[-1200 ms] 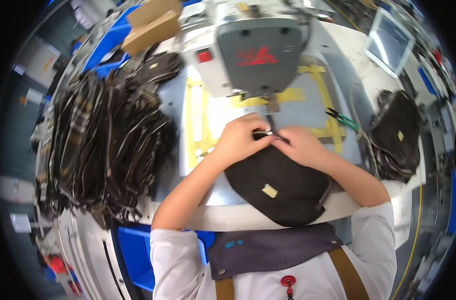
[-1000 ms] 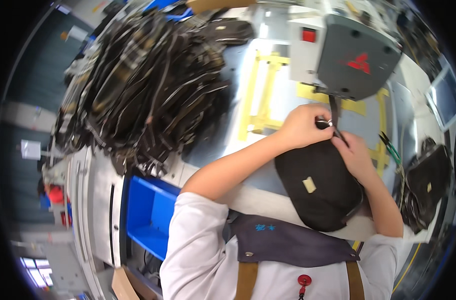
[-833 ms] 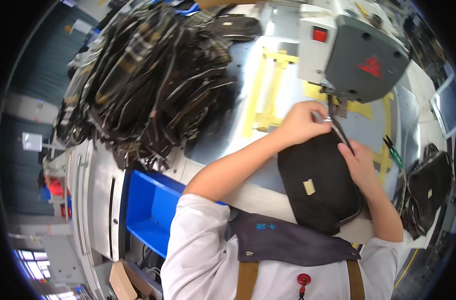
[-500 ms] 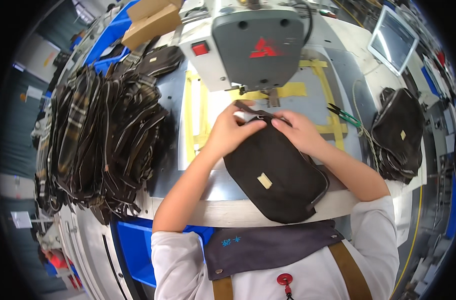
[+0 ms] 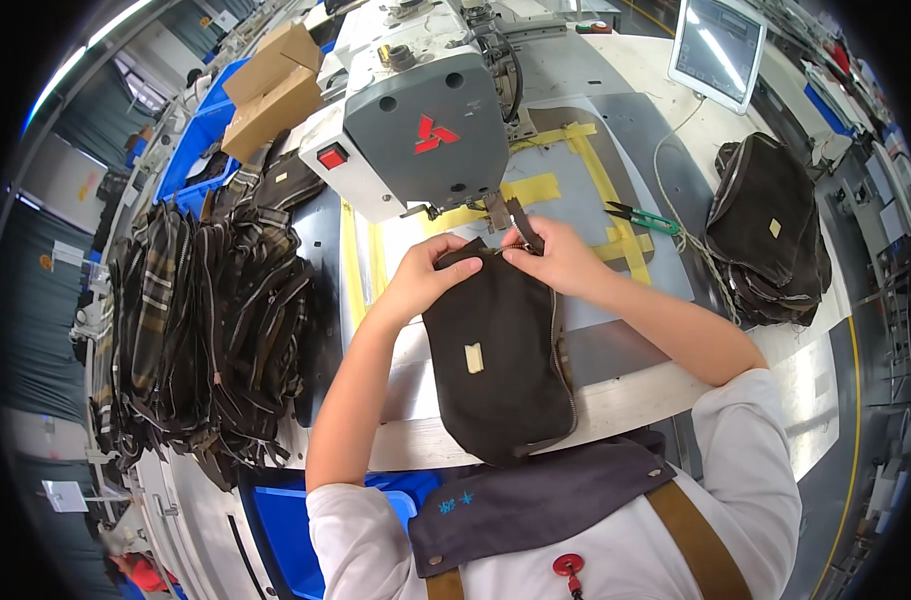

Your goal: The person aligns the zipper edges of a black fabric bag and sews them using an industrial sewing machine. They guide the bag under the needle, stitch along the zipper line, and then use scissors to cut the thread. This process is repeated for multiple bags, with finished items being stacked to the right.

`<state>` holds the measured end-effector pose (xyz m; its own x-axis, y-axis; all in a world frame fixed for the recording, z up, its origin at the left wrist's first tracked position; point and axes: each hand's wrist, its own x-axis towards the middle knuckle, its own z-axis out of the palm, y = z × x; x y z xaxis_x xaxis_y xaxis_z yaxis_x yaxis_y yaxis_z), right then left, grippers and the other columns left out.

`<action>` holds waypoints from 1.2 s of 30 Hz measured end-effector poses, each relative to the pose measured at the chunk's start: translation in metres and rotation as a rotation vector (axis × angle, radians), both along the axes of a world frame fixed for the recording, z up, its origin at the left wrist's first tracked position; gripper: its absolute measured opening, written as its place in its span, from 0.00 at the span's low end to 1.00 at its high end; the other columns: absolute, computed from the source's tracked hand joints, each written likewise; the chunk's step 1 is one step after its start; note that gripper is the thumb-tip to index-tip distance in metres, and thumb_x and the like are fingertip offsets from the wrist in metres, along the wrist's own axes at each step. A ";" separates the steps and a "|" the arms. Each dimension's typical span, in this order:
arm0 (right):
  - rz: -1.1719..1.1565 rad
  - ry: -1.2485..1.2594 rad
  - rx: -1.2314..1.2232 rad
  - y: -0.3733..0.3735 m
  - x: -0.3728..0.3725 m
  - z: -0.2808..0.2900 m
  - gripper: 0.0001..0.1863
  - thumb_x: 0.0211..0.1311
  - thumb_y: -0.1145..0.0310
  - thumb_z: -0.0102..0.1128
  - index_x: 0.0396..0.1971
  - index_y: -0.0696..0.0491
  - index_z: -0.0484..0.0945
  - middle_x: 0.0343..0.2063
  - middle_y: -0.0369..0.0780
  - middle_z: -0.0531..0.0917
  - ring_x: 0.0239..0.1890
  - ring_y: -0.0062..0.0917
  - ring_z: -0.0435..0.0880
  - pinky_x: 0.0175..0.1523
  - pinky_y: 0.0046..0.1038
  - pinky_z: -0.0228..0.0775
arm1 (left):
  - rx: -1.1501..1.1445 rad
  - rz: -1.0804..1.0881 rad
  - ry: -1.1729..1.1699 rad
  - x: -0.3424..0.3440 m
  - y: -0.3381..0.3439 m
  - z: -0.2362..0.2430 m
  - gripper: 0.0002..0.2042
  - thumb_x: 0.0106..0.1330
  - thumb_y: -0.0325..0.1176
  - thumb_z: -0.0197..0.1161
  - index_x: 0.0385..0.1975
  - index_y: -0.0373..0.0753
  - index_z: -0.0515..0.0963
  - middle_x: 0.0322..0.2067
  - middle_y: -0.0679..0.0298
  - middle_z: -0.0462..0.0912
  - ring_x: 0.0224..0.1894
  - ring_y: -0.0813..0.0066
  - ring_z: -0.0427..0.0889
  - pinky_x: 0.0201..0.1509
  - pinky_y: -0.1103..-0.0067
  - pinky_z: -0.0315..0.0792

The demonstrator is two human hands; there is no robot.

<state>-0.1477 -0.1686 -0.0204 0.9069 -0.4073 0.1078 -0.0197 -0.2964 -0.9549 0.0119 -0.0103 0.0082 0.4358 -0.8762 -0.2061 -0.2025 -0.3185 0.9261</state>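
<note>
A white-edged desk [image 5: 626, 402] spread beneath everything, and a grey-and-white sewing machine [image 5: 426, 130] stood on it, beyond the hands. A tall heap of dark and plaid pouches [image 5: 196, 340] filled the left side; a smaller stack of dark pouches [image 5: 771, 230] lay to the right. Between the forearms lay a single dark pouch [image 5: 501, 340], its far end up at the fingers just short of the machine head, the rest stretching back from them toward the person, down to the desk's front edge. The left hand [image 5: 423, 280] gripped its far left corner, thumb on the upper face; the right hand [image 5: 558, 258] pinched the far right corner, where a short dark strip [image 5: 521, 222] stuck up past the fingers. Green-handled snips [image 5: 644, 217] lay near the right hand. A small cream patch [image 5: 475, 358] marked the pouch's upper face.
</note>
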 end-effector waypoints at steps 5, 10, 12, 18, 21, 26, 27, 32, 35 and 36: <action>0.073 -0.026 -0.347 0.001 0.005 0.006 0.10 0.60 0.65 0.65 0.33 0.56 0.78 0.27 0.35 0.80 0.28 0.17 0.75 0.37 0.25 0.69 | -0.085 -0.091 -0.052 0.007 -0.003 -0.015 0.05 0.60 0.23 0.65 0.35 0.34 0.78 0.33 0.67 0.81 0.37 0.82 0.78 0.43 0.82 0.72; -0.092 0.038 -0.034 0.005 0.005 -0.014 0.11 0.59 0.64 0.63 0.31 0.58 0.77 0.27 0.40 0.80 0.29 0.24 0.77 0.38 0.28 0.69 | -0.331 0.024 -0.501 -0.011 -0.006 -0.034 0.06 0.55 0.19 0.66 0.31 0.34 0.79 0.32 0.63 0.79 0.36 0.71 0.80 0.42 0.80 0.73; -0.108 0.051 0.339 0.002 0.009 -0.021 0.10 0.59 0.65 0.62 0.31 0.57 0.77 0.28 0.39 0.80 0.30 0.21 0.76 0.38 0.27 0.69 | -0.405 0.055 -0.630 -0.021 -0.004 -0.038 0.07 0.53 0.17 0.67 0.30 0.34 0.79 0.30 0.62 0.80 0.34 0.69 0.80 0.41 0.79 0.73; 0.102 -0.011 0.056 -0.004 0.009 -0.014 0.09 0.60 0.66 0.62 0.36 0.55 0.80 0.29 0.36 0.81 0.32 0.19 0.78 0.39 0.25 0.70 | -0.426 0.015 -0.446 -0.013 -0.007 -0.042 0.07 0.51 0.20 0.71 0.29 0.35 0.82 0.29 0.61 0.81 0.33 0.68 0.81 0.38 0.77 0.74; 0.206 0.047 -0.069 -0.016 0.012 -0.004 0.10 0.59 0.65 0.64 0.35 0.55 0.82 0.28 0.37 0.83 0.31 0.21 0.80 0.39 0.25 0.71 | -0.403 0.009 -0.321 -0.006 -0.007 -0.043 0.07 0.51 0.20 0.71 0.29 0.35 0.81 0.29 0.61 0.82 0.33 0.68 0.81 0.39 0.78 0.75; 0.237 0.107 -0.115 -0.018 0.019 0.005 0.12 0.58 0.63 0.65 0.34 0.56 0.82 0.28 0.40 0.85 0.30 0.26 0.82 0.38 0.27 0.72 | -0.372 -0.036 -0.319 0.002 -0.006 -0.045 0.07 0.51 0.20 0.70 0.29 0.35 0.80 0.28 0.62 0.82 0.32 0.68 0.82 0.39 0.78 0.74; 0.248 0.126 -0.122 -0.017 0.019 0.006 0.12 0.58 0.62 0.65 0.34 0.56 0.82 0.28 0.41 0.85 0.30 0.28 0.83 0.38 0.27 0.73 | -0.357 -0.035 -0.334 0.002 -0.006 -0.045 0.07 0.51 0.20 0.70 0.29 0.35 0.80 0.28 0.62 0.82 0.32 0.68 0.82 0.39 0.78 0.74; 0.225 0.052 -0.207 -0.013 0.020 0.003 0.12 0.58 0.64 0.64 0.33 0.58 0.81 0.27 0.43 0.84 0.29 0.33 0.83 0.37 0.29 0.73 | -0.353 -0.035 -0.399 0.002 -0.005 -0.041 0.08 0.50 0.22 0.71 0.29 0.37 0.80 0.28 0.63 0.82 0.32 0.67 0.82 0.38 0.77 0.74; 0.157 0.043 -0.283 -0.006 0.020 0.000 0.10 0.57 0.66 0.63 0.31 0.58 0.80 0.26 0.44 0.83 0.29 0.34 0.82 0.36 0.30 0.73 | -0.396 -0.023 -0.467 -0.003 -0.008 -0.040 0.09 0.49 0.22 0.72 0.28 0.38 0.80 0.28 0.64 0.82 0.31 0.67 0.82 0.36 0.76 0.75; 0.126 0.036 -0.338 -0.003 0.019 -0.001 0.09 0.57 0.67 0.62 0.30 0.58 0.79 0.26 0.44 0.82 0.28 0.35 0.82 0.36 0.31 0.73 | -0.415 -0.041 -0.517 -0.003 -0.009 -0.040 0.09 0.48 0.23 0.72 0.28 0.39 0.80 0.29 0.65 0.82 0.30 0.67 0.82 0.36 0.76 0.75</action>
